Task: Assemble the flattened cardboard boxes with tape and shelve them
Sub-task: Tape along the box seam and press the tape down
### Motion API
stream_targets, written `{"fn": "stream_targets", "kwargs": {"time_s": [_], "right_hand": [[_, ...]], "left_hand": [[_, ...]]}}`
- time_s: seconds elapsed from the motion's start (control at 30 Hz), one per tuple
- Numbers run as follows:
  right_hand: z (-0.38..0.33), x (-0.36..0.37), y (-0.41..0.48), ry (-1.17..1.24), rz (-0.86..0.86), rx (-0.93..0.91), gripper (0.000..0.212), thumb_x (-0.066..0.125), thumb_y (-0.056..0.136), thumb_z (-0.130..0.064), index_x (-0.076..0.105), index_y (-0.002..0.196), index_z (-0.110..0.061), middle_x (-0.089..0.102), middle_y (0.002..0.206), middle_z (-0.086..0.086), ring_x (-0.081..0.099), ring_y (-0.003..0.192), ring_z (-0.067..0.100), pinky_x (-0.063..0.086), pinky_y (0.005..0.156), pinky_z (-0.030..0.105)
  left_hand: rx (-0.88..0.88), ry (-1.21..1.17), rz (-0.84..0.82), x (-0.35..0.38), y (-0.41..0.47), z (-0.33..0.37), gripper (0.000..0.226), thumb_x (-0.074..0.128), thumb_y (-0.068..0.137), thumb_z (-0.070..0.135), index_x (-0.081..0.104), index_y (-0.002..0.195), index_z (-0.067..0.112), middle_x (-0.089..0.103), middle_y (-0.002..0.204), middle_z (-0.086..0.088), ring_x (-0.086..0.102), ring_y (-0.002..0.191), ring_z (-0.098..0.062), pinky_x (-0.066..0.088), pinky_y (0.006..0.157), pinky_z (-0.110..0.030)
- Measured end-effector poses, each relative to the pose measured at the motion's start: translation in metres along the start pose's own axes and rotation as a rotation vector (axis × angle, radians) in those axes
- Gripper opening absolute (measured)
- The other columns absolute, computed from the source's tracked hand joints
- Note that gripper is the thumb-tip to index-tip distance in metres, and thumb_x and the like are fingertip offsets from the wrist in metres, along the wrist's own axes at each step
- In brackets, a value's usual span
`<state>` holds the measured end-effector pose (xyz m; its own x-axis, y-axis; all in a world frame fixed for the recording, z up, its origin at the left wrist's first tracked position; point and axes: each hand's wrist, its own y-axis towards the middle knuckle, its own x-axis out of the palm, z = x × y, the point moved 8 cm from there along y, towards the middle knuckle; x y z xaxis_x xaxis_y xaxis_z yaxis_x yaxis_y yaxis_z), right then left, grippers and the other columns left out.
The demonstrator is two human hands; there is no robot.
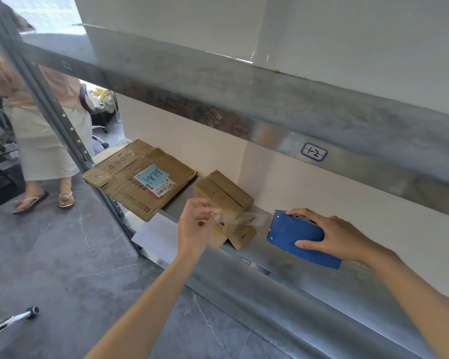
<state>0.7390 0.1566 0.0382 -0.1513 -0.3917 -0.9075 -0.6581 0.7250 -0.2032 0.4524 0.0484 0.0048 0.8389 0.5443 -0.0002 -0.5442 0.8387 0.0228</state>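
Our left grip (197, 222) pinches clear tape (240, 218) from the blue tape dispenser (297, 235) our right grip (341, 234) clasps; slack could fold it.

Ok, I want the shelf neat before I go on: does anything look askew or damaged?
Yes. The flattened cardboard lies skewed, its corner hanging past the shelf edge, with creased, frayed edges. The small box beside it has loose flaps splayed at its base.

A blue tape dispenser (300, 235) is gripped by the right hand (340, 235) above the metal shelf (309, 270). A strip of clear tape (240, 218) is pinched by the left hand (195, 225) before a small cardboard box (224, 196). A flattened cardboard box (140, 177) is seen further left.
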Motion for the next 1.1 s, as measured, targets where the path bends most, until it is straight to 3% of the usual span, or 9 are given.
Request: {"fn": "stream_targets", "kwargs": {"time_s": [0.13,0.23,0.4,0.57,0.8,0.93,1.03,1.1], "right_hand": [[0.009,-0.002,-0.005,-0.015,0.001,0.032,0.056,0.062,0.081,-0.062,0.026,0.122,-0.075,0.064,0.073,-0.007,0.059,0.064,0.011,0.047,0.062,0.026],[0.013,-0.004,-0.008,-0.009,0.006,0.043,0.056,0.063,0.081,-0.061,0.027,0.123,-0.075,0.062,0.069,-0.011,0.058,0.06,0.008,0.044,0.059,0.024],[0.014,-0.002,-0.008,-0.011,0.03,0.046,0.055,0.06,0.082,-0.064,0.025,0.121,-0.076,0.064,0.072,-0.012,0.059,0.06,0.009,0.046,0.059,0.026],[0.012,-0.001,-0.008,-0.053,0.074,0.054,0.053,0.056,0.082,-0.067,0.022,0.122,-0.078,0.054,0.059,-0.009,0.053,0.054,0.006,0.036,0.053,0.022],[0.011,0.001,-0.007,-0.116,0.094,0.082,0.057,0.055,0.087,-0.065,0.02,0.131,-0.071,0.057,0.069,-0.015,0.053,0.061,0.004,0.037,0.056,0.022],[0.01,0.001,-0.008,-0.127,0.096,0.091,0.057,0.055,0.087,-0.065,0.02,0.132,-0.069,0.051,0.064,-0.017,0.049,0.058,0.002,0.036,0.055,0.022],[0.009,0.003,-0.008,-0.136,0.092,0.095,0.057,0.055,0.087,-0.064,0.02,0.131,-0.069,0.047,0.06,-0.017,0.049,0.055,0.003,0.036,0.054,0.022],[0.01,0.003,-0.007,-0.14,0.093,0.102,0.057,0.054,0.087,-0.065,0.019,0.131,-0.069,0.049,0.061,-0.016,0.05,0.055,0.004,0.038,0.056,0.022]], "left_hand": [[0.113,0.174,-0.042,0.011,0.001,0.001,0.041,0.072,0.086,0.005,0.059,0.112,0.033,0.072,0.1,0.01,0.06,0.07,-0.007,0.046,0.069,-0.021],[0.143,0.225,-0.065,0.014,0.004,-0.002,0.045,0.072,0.085,0.005,0.06,0.119,0.031,0.065,0.114,0.019,0.057,0.064,-0.001,0.046,0.064,-0.015],[0.225,0.264,-0.098,0.021,0.004,-0.006,0.038,0.069,0.086,0.001,0.062,0.117,0.022,0.07,0.109,0.017,0.06,0.077,-0.009,0.042,0.069,-0.011],[0.277,0.325,-0.095,0.021,0.004,-0.015,0.035,0.072,0.086,0.004,0.066,0.116,0.022,0.067,0.108,0.023,0.062,0.081,-0.011,0.04,0.073,-0.007],[0.349,0.389,-0.091,0.023,0.007,-0.018,0.035,0.071,0.086,0.004,0.066,0.116,0.021,0.069,0.107,0.018,0.062,0.082,-0.007,0.038,0.076,-0.003],[0.365,0.407,-0.106,0.023,0.01,-0.025,0.035,0.071,0.086,0.004,0.066,0.113,0.025,0.069,0.105,0.016,0.062,0.083,-0.008,0.041,0.075,-0.006],[0.396,0.452,-0.135,0.025,0.015,-0.03,0.033,0.07,0.088,0.006,0.064,0.114,0.025,0.067,0.109,0.017,0.062,0.081,-0.01,0.049,0.081,-0.021],[0.415,0.498,-0.152,0.026,0.019,-0.034,0.031,0.07,0.089,0.009,0.064,0.116,0.024,0.065,0.109,0.021,0.062,0.082,-0.006,0.044,0.089,-0.028]]}}
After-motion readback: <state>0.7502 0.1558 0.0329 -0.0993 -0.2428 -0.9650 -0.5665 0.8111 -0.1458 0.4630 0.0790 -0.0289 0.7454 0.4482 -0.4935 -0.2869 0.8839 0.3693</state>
